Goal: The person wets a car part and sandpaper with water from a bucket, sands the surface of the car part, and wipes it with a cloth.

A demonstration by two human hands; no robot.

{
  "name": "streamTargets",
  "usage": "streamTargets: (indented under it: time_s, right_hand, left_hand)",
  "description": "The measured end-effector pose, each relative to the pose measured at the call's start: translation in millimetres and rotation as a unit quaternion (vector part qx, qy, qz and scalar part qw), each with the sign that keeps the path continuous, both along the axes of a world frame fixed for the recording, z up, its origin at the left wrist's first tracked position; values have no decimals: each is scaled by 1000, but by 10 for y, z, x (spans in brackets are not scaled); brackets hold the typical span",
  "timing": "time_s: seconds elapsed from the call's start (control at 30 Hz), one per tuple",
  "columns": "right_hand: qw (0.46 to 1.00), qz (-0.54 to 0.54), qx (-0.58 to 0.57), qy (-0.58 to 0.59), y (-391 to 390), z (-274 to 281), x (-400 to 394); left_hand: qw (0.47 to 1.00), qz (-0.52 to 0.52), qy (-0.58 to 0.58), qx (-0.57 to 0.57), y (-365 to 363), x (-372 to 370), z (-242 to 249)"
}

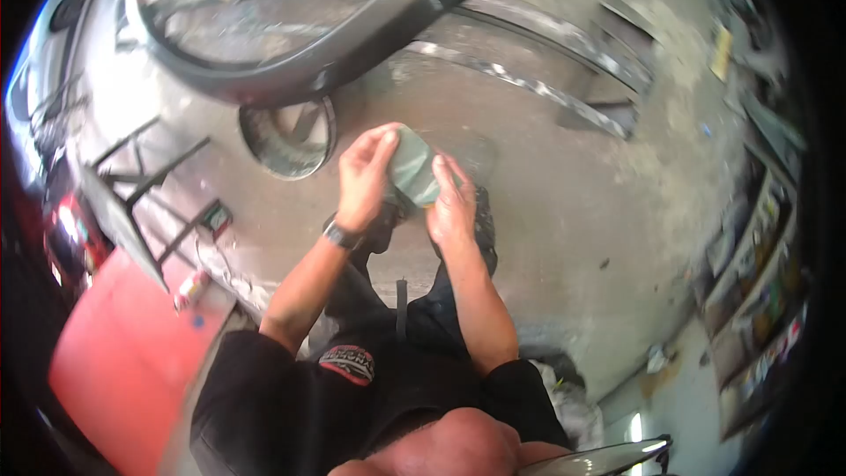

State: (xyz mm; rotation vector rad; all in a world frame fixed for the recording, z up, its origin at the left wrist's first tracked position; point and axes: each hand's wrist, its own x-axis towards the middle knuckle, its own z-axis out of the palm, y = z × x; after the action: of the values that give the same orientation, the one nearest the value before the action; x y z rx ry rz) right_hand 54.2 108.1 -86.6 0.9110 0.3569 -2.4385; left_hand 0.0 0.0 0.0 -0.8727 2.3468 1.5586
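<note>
A small grey-green sheet (412,165) is stretched between my two hands, in front of my knees. My left hand (366,174) pinches its upper left edge between thumb and fingers. On the right side of the sheet, my right hand (451,201) grips the edge with the thumb on top. A bit of yellow shows at the sheet's lower edge, near my right fingers. Beyond my hands, a dark curved bumper-like part (326,70) hangs over a round bin (295,145). What the sheet is made of, I cannot tell.
A long metal frame (529,84) lies across the far side. At the left are a dark metal stand (132,198) and a red panel (123,353). Shelves with many items (758,300) line the right side. A bin-like opening sits below the bumper-like part.
</note>
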Motion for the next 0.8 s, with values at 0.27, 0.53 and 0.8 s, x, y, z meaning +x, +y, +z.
streamTargets:
  time_s: [0.27, 0.53, 0.8]
  right_hand:
    - [493, 361, 588, 530, 1363, -730, -18]
    - [414, 255, 568, 664, 1028, -1029, -419]
    - [702, 169, 463, 515, 1139, -1012, -401]
  left_hand:
    - [944, 74, -140, 290, 483, 200, -1780]
    - [920, 59, -181, 344, -79, 56, -1622]
    - [934, -226, -192, 197, -1228, -7, -2179]
